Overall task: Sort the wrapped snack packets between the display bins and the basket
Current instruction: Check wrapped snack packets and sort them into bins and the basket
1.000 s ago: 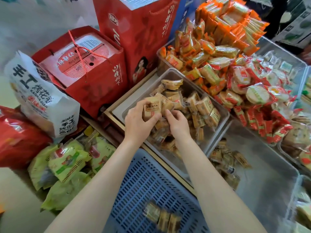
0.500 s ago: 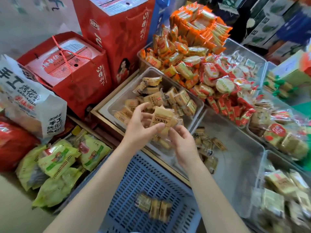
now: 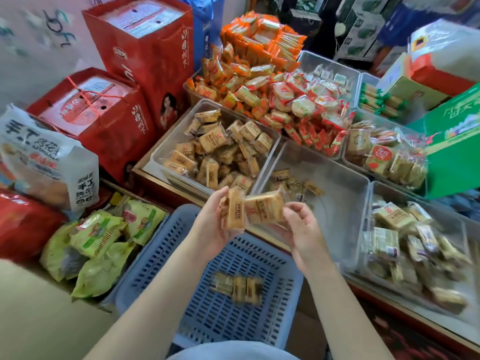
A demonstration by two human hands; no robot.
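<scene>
Left hand (image 3: 213,224) grips one upright packet (image 3: 233,214); right hand (image 3: 302,229) pinches a second packet (image 3: 265,207) by its edge, both above the basket's (image 3: 166,245) far rim. Best lower each close to the three packets (image 3: 237,287) there before letting go, so neither bounces out.

The snack packets (image 3: 263,209) wear clear, glossy plastic film over tan, matt-looking biscuit. At six o'clock the blue basket (image 3: 187,289) is matt perforated plastic; the display bins (image 3: 345,193) are clear, smooth plastic, and the red boxes (image 3: 109,126) at ten o'clock look like glossy cardboard.
</scene>
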